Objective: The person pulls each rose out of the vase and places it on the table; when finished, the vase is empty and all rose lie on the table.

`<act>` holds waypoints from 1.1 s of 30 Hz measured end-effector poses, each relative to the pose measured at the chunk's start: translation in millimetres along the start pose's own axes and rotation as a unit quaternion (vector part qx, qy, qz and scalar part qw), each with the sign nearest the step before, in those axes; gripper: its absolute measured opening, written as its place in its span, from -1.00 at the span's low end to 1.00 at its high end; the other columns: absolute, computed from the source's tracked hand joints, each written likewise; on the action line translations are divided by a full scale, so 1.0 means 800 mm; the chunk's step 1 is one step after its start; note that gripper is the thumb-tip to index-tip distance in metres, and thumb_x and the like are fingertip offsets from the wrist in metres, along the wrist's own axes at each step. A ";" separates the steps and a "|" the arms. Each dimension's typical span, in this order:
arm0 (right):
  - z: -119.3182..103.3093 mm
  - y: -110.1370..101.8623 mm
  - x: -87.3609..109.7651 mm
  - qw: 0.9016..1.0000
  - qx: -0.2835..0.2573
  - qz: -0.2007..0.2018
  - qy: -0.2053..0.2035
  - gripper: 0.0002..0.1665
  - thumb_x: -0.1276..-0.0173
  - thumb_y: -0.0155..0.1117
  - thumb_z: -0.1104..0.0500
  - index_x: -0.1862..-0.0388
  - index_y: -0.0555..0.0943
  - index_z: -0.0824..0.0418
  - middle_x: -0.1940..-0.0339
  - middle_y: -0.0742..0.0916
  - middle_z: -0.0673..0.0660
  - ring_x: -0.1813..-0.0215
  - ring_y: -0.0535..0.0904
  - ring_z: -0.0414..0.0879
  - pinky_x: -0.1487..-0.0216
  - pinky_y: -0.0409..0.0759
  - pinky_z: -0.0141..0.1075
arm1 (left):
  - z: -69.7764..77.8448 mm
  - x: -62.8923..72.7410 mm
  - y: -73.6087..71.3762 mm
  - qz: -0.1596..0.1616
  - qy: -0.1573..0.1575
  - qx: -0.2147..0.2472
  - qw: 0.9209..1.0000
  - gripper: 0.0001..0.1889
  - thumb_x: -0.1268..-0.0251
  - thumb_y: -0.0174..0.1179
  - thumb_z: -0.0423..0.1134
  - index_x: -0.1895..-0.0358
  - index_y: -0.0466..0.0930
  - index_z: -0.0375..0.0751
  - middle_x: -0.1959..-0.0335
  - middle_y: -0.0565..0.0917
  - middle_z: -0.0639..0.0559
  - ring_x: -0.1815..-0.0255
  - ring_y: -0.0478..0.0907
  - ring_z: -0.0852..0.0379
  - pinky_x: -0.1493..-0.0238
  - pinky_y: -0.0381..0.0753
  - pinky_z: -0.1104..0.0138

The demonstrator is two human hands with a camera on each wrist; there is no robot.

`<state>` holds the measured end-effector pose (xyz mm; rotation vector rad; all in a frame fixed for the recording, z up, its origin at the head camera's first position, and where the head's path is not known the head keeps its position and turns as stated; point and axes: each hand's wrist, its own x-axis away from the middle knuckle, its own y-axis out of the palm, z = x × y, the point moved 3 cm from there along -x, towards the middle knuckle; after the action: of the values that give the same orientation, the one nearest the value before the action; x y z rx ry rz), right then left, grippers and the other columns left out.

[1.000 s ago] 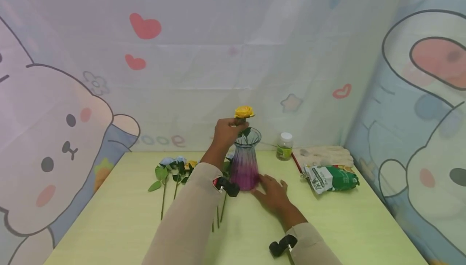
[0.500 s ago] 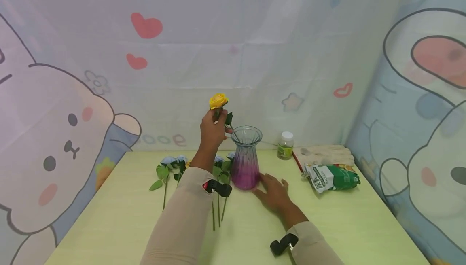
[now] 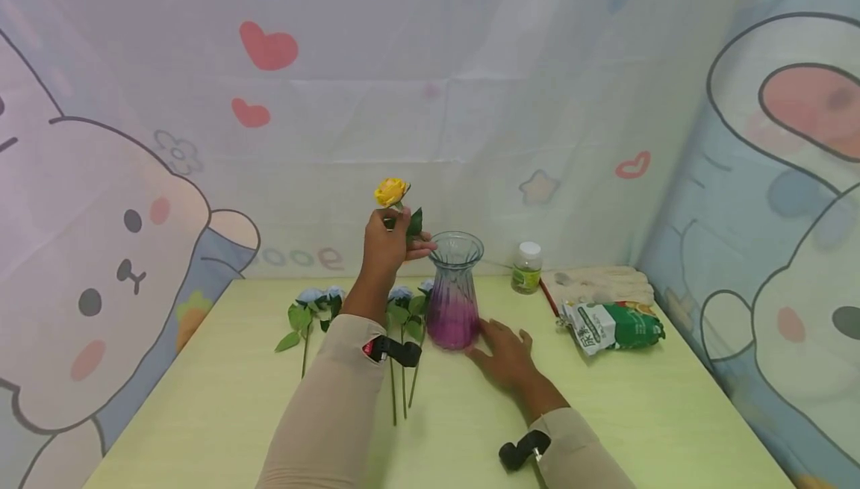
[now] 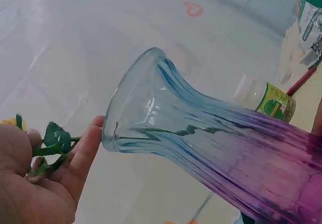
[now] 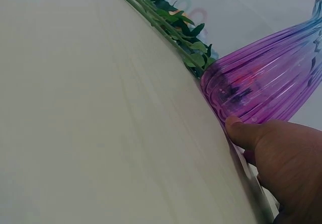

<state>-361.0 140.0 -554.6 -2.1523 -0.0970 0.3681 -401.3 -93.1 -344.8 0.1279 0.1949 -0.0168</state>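
Observation:
In the head view my left hand point(image 3: 385, 244) pinches a yellow rose point(image 3: 391, 192) just below its bloom, left of the mouth of the glass vase point(image 3: 453, 302). The vase stands upright and fades from blue at the rim to purple at the base. The left wrist view shows the left fingers point(image 4: 90, 148) right at the rim, with the green leaves point(image 4: 58, 137) near the thumb. A dark stem line runs inside the glass. My right hand point(image 3: 507, 354) rests on the table, its thumb point(image 5: 241, 132) and fingertips touching the vase's base, fingers spread loosely.
Several blue roses point(image 3: 401, 293) with leafy stems lie left of the vase, partly behind the left arm. To the right stand a white-capped jar point(image 3: 527, 269), a red stick point(image 3: 547, 297), pale gloves point(image 3: 598, 286) and a green-and-white packet point(image 3: 614, 327). A printed cloth backs the table point(image 3: 443, 444).
My left hand has moved left with the rose, from over the vase mouth to beside it, and some of its fingers now reach toward the rim. The right hand stays at the base.

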 end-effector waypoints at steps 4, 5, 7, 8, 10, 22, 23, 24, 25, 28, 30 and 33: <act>0.001 0.001 -0.001 1.000 0.001 -0.008 0.006 -0.19 -0.62 0.31 -0.16 -0.68 0.43 0.17 -0.62 0.60 0.20 -0.72 0.38 0.23 -0.63 -0.02 0.56 | -0.003 0.002 -0.004 -0.010 -0.058 0.068 0.996 -0.13 -0.70 0.20 0.01 -0.70 -0.17 -0.25 -0.08 0.78 -0.44 0.28 0.90 0.08 0.04 0.87 0.27; 0.001 0.000 -0.001 1.000 0.000 -0.009 0.008 -0.19 -0.62 0.31 -0.16 -0.69 0.43 0.17 -0.63 0.59 0.19 -0.72 0.37 0.22 -0.63 -0.03 0.56 | -0.004 0.003 -0.005 -0.013 -0.069 0.089 0.994 -0.06 -0.69 0.23 0.00 -0.74 -0.25 -0.24 -0.11 0.77 -0.42 0.25 0.91 0.06 0.00 0.87 0.26; 0.003 0.001 -0.001 1.000 -0.002 -0.012 0.011 -0.19 -0.63 0.31 -0.17 -0.69 0.42 0.16 -0.63 0.59 0.19 -0.73 0.37 0.22 -0.64 -0.04 0.55 | -0.005 0.005 -0.008 -0.026 -0.083 0.130 0.988 0.03 -0.67 0.27 -0.03 -0.78 -0.35 -0.20 -0.17 0.75 -0.42 0.15 0.91 0.02 -0.09 0.85 0.25; 0.003 0.001 -0.002 1.000 -0.002 -0.013 0.012 -0.18 -0.63 0.31 -0.18 -0.69 0.42 0.15 -0.64 0.58 0.18 -0.73 0.36 0.21 -0.64 -0.05 0.55 | -0.006 0.006 -0.009 -0.035 -0.087 0.149 0.984 0.04 -0.68 0.27 -0.07 -0.80 -0.39 -0.18 -0.24 0.71 -0.45 0.10 0.91 -0.01 -0.14 0.83 0.23; 0.005 0.002 -0.003 1.000 -0.003 -0.015 0.016 -0.18 -0.63 0.31 -0.19 -0.70 0.41 0.14 -0.65 0.57 0.17 -0.74 0.35 0.20 -0.65 -0.07 0.54 | -0.006 0.010 -0.012 -0.055 -0.095 0.184 0.977 0.07 -0.70 0.24 -0.19 -0.81 -0.50 -0.08 -0.40 0.61 -0.49 -0.04 0.89 -0.05 -0.25 0.79 0.22; 0.004 0.002 -0.003 1.000 -0.007 -0.015 0.015 -0.18 -0.63 0.32 -0.18 -0.70 0.42 0.14 -0.64 0.58 0.18 -0.74 0.35 0.20 -0.65 -0.06 0.55 | -0.013 0.020 -0.017 -0.059 -0.052 0.108 0.991 -0.45 -0.66 0.18 -0.47 -0.61 0.37 -0.43 -0.50 0.61 -0.30 -0.40 0.72 0.07 -0.38 0.68 0.38; 0.003 0.001 -0.003 1.000 -0.006 -0.013 0.014 -0.19 -0.63 0.32 -0.17 -0.69 0.42 0.15 -0.64 0.59 0.19 -0.74 0.36 0.21 -0.64 -0.06 0.55 | -0.013 0.021 -0.017 -0.046 -0.047 0.102 0.993 -0.48 -0.66 0.20 -0.45 -0.58 0.41 -0.42 -0.44 0.66 -0.27 -0.29 0.78 0.12 -0.33 0.71 0.37; 0.003 0.001 -0.002 1.000 -0.006 -0.013 0.014 -0.19 -0.63 0.33 -0.17 -0.69 0.42 0.15 -0.63 0.59 0.19 -0.73 0.36 0.21 -0.64 -0.05 0.56 | -0.012 0.022 -0.016 -0.036 -0.039 0.093 0.994 -0.51 -0.66 0.21 -0.42 -0.55 0.46 -0.42 -0.40 0.70 -0.27 -0.18 0.82 0.16 -0.28 0.75 0.36; 0.002 0.000 -0.002 1.000 -0.006 -0.013 0.014 -0.19 -0.63 0.32 -0.17 -0.69 0.43 0.15 -0.63 0.59 0.19 -0.73 0.37 0.22 -0.64 -0.05 0.55 | -0.012 0.023 -0.015 -0.026 -0.033 0.085 0.996 -0.53 -0.67 0.23 -0.38 -0.52 0.51 -0.40 -0.36 0.73 -0.26 -0.07 0.85 0.20 -0.23 0.78 0.35; 0.000 0.000 -0.001 1.000 -0.005 -0.011 0.011 -0.20 -0.63 0.32 -0.16 -0.69 0.43 0.15 -0.62 0.60 0.19 -0.72 0.38 0.22 -0.63 -0.04 0.56 | -0.012 0.023 -0.012 -0.012 -0.016 0.056 0.998 -0.55 -0.70 0.22 -0.23 -0.50 0.53 -0.29 -0.29 0.77 -0.26 0.12 0.88 0.27 -0.10 0.82 0.36; 0.000 0.000 -0.001 1.000 -0.006 -0.014 0.013 -0.19 -0.64 0.31 -0.17 -0.70 0.42 0.15 -0.64 0.58 0.18 -0.74 0.36 0.21 -0.65 -0.06 0.55 | -0.013 0.021 -0.010 -0.009 0.001 0.055 0.998 -0.54 -0.71 0.21 -0.19 -0.50 0.47 -0.28 -0.29 0.76 -0.33 0.14 0.88 0.26 -0.07 0.83 0.35; 0.000 0.000 -0.002 1.000 -0.004 -0.013 0.014 -0.19 -0.64 0.30 -0.18 -0.70 0.41 0.15 -0.64 0.58 0.19 -0.74 0.36 0.21 -0.65 -0.06 0.55 | -0.018 0.018 -0.006 0.013 0.019 0.083 0.996 -0.64 -0.71 0.21 -0.21 -0.37 0.44 -0.24 -0.23 0.77 -0.38 0.14 0.90 0.21 -0.07 0.84 0.32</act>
<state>-362.3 140.1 -554.2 -2.1604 -0.1108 0.3236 -390.2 -96.1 -361.8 0.2957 0.2295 -0.0051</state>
